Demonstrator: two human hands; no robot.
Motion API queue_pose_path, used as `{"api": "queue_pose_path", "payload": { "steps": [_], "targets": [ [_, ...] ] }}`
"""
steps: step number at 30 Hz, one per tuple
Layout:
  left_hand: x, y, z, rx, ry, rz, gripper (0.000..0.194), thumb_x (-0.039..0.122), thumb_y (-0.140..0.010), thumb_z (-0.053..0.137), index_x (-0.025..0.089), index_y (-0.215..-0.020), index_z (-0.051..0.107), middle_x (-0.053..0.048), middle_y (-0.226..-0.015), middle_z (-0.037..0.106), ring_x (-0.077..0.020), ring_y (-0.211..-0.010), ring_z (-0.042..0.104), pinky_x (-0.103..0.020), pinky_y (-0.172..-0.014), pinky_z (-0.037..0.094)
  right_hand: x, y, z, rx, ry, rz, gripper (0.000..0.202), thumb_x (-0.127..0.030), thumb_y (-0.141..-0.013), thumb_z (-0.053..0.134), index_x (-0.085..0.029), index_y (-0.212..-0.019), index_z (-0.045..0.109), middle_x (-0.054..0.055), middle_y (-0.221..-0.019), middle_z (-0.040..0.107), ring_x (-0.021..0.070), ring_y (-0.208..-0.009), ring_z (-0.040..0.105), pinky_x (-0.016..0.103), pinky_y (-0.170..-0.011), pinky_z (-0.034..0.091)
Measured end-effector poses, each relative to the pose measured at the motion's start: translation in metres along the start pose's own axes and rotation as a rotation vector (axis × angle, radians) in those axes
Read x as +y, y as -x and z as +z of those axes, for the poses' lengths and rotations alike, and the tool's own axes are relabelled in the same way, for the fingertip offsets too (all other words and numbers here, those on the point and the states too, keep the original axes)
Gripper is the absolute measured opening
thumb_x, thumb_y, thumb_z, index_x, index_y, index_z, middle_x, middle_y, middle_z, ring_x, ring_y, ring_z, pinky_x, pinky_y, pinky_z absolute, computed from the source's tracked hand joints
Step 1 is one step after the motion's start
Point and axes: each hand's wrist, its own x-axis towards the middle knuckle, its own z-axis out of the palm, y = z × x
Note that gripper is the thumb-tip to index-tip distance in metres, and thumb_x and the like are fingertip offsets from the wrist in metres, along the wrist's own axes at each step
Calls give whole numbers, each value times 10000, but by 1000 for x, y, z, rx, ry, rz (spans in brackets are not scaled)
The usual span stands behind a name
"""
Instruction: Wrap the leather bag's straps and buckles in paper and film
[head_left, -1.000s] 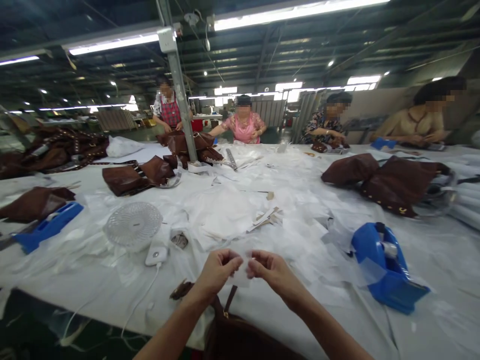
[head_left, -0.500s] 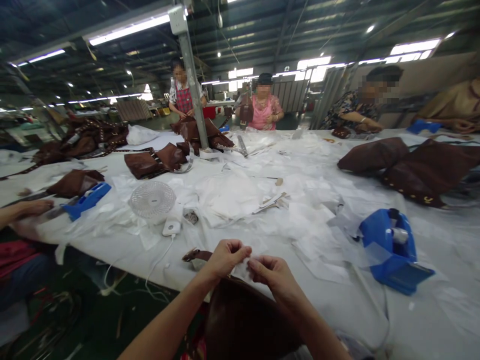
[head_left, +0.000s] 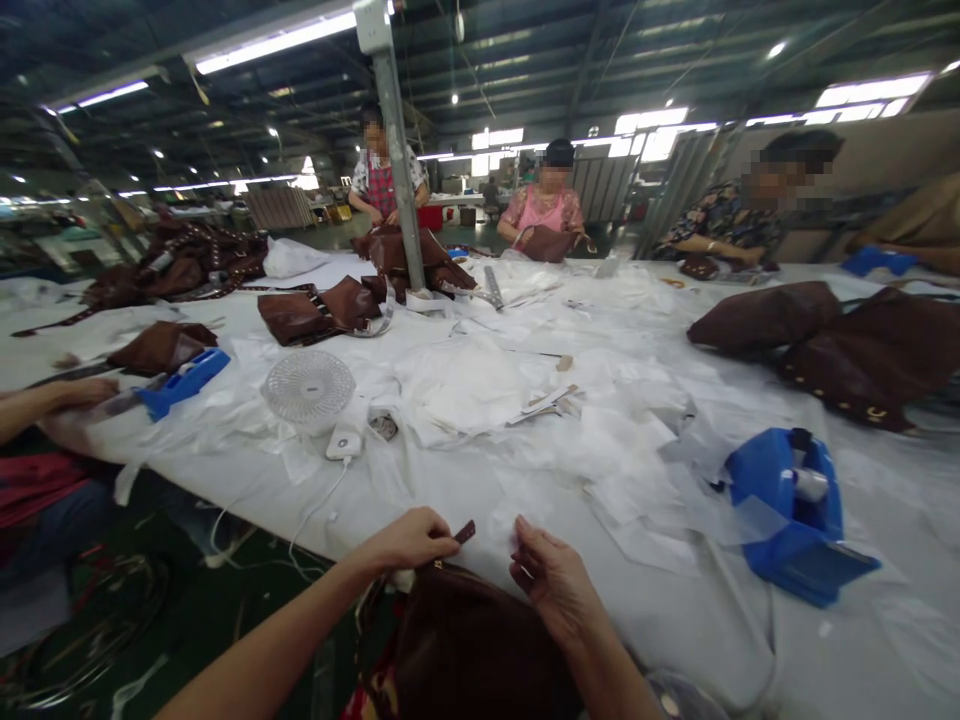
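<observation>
My left hand is closed, with a short dark brown leather strap end sticking out past its fingertips. My right hand is a little to the right, its fingers partly curled and apart, with no held thing visible in it. Pale translucent plastic film lies close to its fingertips; whether they touch cannot be made out. Below both hands is a dark brown leather bag at the table's near edge, its zipped top edge under my left hand. My forearms hide part of the bag's sides.
A blue tape dispenser stands at right, another at left. A white fan with a cable lies ahead. Plastic sheets cover the white table. Brown bags lie around a metal post. Several co-workers sit or stand around.
My hands have moved apart, the left one leftward. The white film between my fingers has left them, and the strap end now shows at my left fingertips. A co-worker opposite has lowered a bag.
</observation>
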Motion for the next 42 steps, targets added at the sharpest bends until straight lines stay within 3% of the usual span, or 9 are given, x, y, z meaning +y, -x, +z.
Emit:
{"api": "queue_pose_path", "payload": {
  "steps": [3,6,9,13,16,22,25,32,42],
  "targets": [
    [5,8,4,73,62,17,203,350,-739,538,161,-697,601,16,-593,548,-140,-575,485,-232,-533,308,5,-4,-1,-7,-1,12,350,-320,-510,890,-171,-641,601,-33,-606,599,75,-532,536,192,-497,437],
    [14,15,9,118,280,71,184,322,-770,522,166,-858,565,-11,-734,616,-150,-667,533,-234,-594,360,6,-7,-3,-1,-26,11,336,-325,-530,882,-180,-648,603,-20,-638,614,94,-562,553,205,-508,447],
    [17,21,18,140,462,101,248,370,-819,503,157,-933,560,-5,-682,599,-138,-594,502,-236,-559,344,7,-9,-4,-37,-37,14,303,-282,-541,873,-188,-711,640,-16,-677,638,106,-603,575,212,-550,465],
    [10,23,29,251,423,78,398,487,-897,364,155,-929,582,35,-573,491,-119,-518,411,-238,-527,300,13,-12,-3,-95,-40,18,275,-245,-565,856,-191,-764,674,-45,-648,628,81,-580,553,193,-565,453],
    [7,23,31,266,401,89,430,490,-904,350,149,-964,605,44,-542,470,-118,-512,403,-239,-535,297,17,-17,-3,-69,-90,5,265,-251,-552,866,-185,-709,663,-33,-662,645,92,-575,553,209,-552,450],
    [24,22,17,155,298,130,268,331,-789,558,114,-693,682,5,-594,549,-117,-580,445,-231,-550,295,20,-26,-8,-59,-210,53,305,-223,-507,895,-180,-704,667,-24,-681,669,109,-618,579,222,-572,471],
    [30,18,17,113,246,138,203,285,-750,589,124,-719,709,28,-558,503,-108,-558,414,-227,-532,278,19,-26,-10,-86,-240,77,316,-216,-516,893,-176,-745,680,-24,-717,685,109,-658,596,226,-603,484],
    [22,12,32,190,246,142,291,350,-801,540,122,-653,646,42,-534,416,-95,-532,363,-222,-505,253,19,-27,-13,-63,-294,104,286,-189,-567,866,-179,-790,686,-3,-763,704,118,-665,609,241,-607,490],
    [21,8,33,162,217,93,332,391,-799,543,116,-636,636,36,-512,435,-93,-502,365,-220,-478,253,20,-31,-14,-61,-317,41,300,-221,-543,881,-181,-773,693,-12,-799,696,111,-705,601,223,-599,486]
  ]
}}
